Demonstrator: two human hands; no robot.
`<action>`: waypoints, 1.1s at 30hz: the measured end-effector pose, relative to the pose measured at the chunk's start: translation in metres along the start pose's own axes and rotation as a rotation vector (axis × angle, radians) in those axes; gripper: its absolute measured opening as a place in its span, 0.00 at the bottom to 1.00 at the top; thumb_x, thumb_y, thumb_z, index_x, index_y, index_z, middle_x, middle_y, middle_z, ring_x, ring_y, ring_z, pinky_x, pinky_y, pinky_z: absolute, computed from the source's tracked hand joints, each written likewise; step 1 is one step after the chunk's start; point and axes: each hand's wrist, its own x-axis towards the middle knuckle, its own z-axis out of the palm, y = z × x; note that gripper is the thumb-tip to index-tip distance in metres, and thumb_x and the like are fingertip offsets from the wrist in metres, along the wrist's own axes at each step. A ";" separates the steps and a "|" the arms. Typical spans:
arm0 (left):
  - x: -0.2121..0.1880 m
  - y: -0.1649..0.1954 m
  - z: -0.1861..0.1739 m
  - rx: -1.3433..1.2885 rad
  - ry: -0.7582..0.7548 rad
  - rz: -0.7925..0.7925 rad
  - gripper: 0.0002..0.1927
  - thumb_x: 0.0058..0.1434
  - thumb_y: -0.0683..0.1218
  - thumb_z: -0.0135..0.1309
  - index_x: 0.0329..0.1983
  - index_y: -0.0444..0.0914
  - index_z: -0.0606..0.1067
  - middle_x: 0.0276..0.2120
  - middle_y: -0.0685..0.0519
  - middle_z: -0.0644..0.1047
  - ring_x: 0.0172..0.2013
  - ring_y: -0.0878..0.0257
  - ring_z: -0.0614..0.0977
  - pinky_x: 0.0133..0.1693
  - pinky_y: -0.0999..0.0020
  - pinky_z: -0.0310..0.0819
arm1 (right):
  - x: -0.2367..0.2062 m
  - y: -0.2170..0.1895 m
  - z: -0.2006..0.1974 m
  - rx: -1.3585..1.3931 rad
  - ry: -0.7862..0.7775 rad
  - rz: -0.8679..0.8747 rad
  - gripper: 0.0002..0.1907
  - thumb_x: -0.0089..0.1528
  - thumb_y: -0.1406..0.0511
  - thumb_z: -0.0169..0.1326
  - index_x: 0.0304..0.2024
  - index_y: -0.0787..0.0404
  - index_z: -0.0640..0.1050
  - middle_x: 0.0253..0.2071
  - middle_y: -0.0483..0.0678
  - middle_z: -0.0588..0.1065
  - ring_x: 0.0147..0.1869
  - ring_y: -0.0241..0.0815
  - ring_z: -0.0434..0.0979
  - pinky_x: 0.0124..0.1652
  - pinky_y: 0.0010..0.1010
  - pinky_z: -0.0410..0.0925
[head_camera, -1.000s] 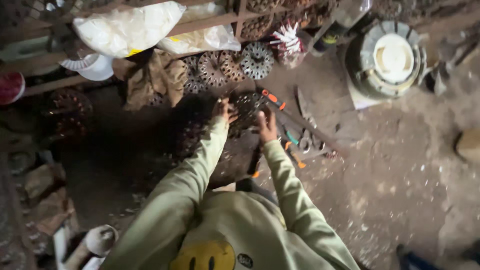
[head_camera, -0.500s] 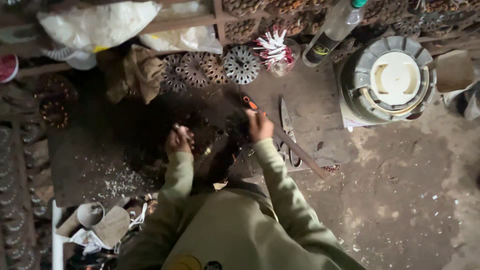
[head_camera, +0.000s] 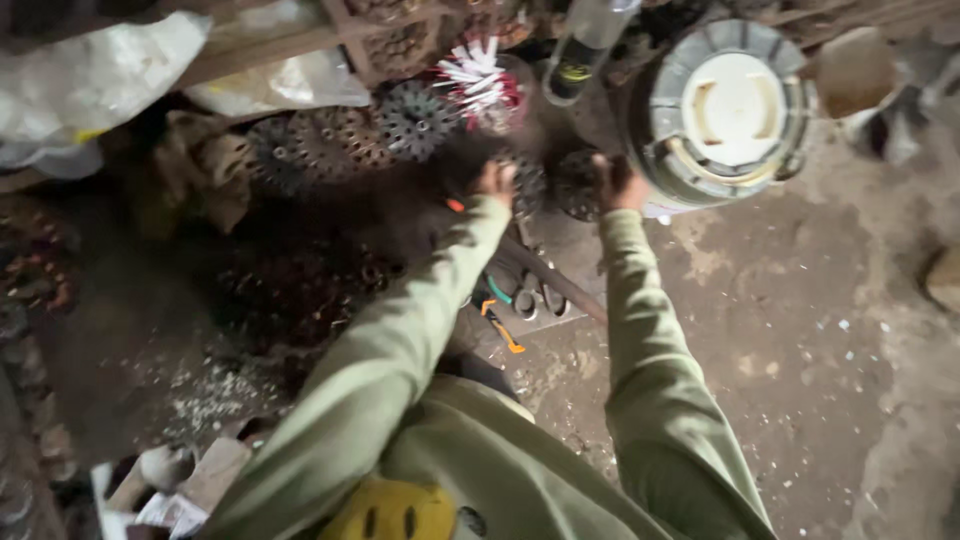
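dark round toothed discs (head_camera: 560, 185), flat, no clear long axis | my left hand (head_camera: 495, 182) and right hand (head_camera: 615, 180) on them; grip unclear through blur

A toothed disc (head_camera: 412, 118) lies left of the round drum (head_camera: 735, 100).

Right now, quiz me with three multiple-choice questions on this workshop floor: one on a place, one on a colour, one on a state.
1. Where does the round grey drum with the white middle sit?
A. upper right
B. lower left
C. between the sleeves

2. What colour are the sleeves?
A. red
B. olive green
C. black

3. How are the arms?
A. folded
B. hanging down
C. stretched forward

Answers: 1 A, the drum lies beside the right hand. 2 B, both sleeves are olive green. 3 C, the left hand and the right hand reach out to dark toothed discs.
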 end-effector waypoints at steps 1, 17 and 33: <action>0.003 0.001 0.003 0.221 0.078 0.192 0.15 0.71 0.56 0.52 0.53 0.44 0.75 0.42 0.42 0.81 0.42 0.40 0.81 0.44 0.49 0.74 | -0.002 0.004 0.002 0.144 0.009 -0.019 0.18 0.67 0.56 0.65 0.46 0.64 0.80 0.38 0.54 0.80 0.41 0.41 0.78 0.44 0.35 0.71; -0.080 -0.115 -0.261 0.896 -0.336 -0.264 0.40 0.54 0.44 0.59 0.71 0.57 0.62 0.75 0.46 0.48 0.72 0.38 0.50 0.59 0.24 0.51 | -0.194 -0.012 0.071 0.207 -0.082 -0.008 0.13 0.66 0.70 0.54 0.52 0.67 0.79 0.44 0.52 0.81 0.45 0.37 0.80 0.44 0.25 0.73; -0.069 -0.194 -0.441 0.903 -0.471 -0.561 0.66 0.42 0.67 0.74 0.78 0.56 0.47 0.76 0.41 0.40 0.73 0.36 0.48 0.69 0.35 0.47 | -0.265 -0.197 0.261 -0.625 -0.922 0.035 0.62 0.47 0.40 0.67 0.76 0.47 0.52 0.70 0.62 0.57 0.66 0.69 0.65 0.59 0.57 0.67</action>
